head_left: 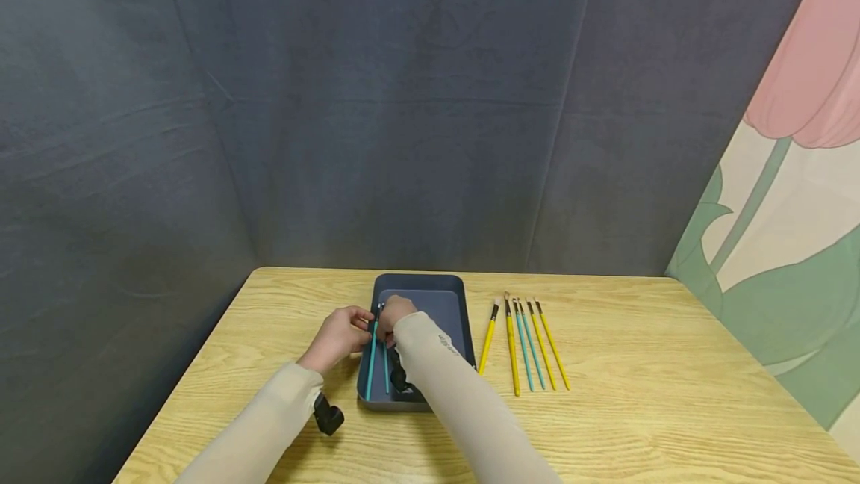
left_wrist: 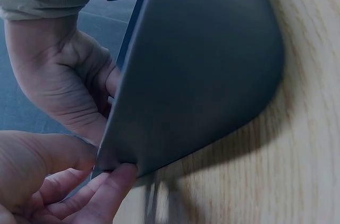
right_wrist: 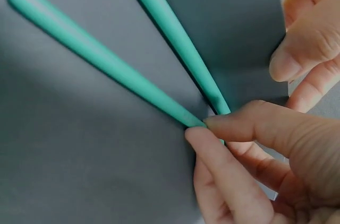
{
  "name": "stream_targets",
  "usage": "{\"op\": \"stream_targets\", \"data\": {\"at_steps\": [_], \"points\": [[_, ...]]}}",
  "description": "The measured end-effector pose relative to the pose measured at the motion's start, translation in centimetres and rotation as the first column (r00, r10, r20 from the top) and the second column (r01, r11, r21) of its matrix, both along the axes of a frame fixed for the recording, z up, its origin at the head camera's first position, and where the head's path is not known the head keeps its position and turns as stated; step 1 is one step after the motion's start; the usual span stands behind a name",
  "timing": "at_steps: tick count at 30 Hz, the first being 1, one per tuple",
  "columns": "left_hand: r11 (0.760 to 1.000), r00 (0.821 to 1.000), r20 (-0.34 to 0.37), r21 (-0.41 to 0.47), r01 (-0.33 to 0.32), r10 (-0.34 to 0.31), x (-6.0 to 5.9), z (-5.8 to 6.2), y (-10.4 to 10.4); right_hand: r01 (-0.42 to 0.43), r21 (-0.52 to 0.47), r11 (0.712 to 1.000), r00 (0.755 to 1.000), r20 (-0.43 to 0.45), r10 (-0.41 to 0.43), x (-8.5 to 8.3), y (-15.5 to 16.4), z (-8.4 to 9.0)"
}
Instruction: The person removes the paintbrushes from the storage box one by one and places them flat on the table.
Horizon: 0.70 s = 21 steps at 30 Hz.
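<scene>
A dark grey rectangular tray (head_left: 452,320) stands on the table with two teal paintbrushes along its left side. My left hand (head_left: 339,338) holds the tray's left wall; in the left wrist view its thumb and fingers (left_wrist: 114,195) meet at the rim. Reaching into the tray, my right hand (head_left: 395,314) pinches one teal paintbrush (right_wrist: 106,62) between thumb and forefinger. The other teal paintbrush (right_wrist: 178,33) lies beside it, nearer the left wall. Fingers hide the front part of the held brush in the right wrist view.
Right of the tray, several paintbrushes lie side by side on the wooden table (head_left: 658,364): a yellow paintbrush (head_left: 489,342) closest to the tray, then more yellow ones and a teal pair (head_left: 525,342). A dark cloth (head_left: 403,133) hangs behind the table.
</scene>
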<state>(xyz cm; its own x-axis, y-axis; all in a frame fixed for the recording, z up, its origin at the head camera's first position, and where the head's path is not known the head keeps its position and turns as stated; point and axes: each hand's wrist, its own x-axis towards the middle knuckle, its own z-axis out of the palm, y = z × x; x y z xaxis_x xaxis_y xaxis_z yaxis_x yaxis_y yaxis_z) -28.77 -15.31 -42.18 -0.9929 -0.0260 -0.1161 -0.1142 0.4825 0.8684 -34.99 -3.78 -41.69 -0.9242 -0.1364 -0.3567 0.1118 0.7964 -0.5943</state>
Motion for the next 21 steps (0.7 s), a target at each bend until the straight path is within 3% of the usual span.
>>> {"op": "stream_targets", "data": {"at_steps": [8, 16, 21], "points": [[1.000, 1.000, 0.004, -0.008, 0.001, -0.001, -0.1, 0.0, -0.1, -0.001, 0.000, 1.000, 1.000, 0.017, 0.001, -0.3, -0.2, -0.1], [1.000, 1.000, 0.014, -0.008, -0.010, 0.010, -0.2, -0.1, -0.2, 0.050, -0.104, 0.993, 0.995, 0.095, -0.040, -1.4, 0.2, -1.1], [1.000, 1.000, 0.015, -0.004, -0.014, 0.014, -0.3, -0.2, 0.0, 0.035, -0.124, 0.992, 0.994, 0.111, -0.021, -1.8, 1.3, -0.9]]}}
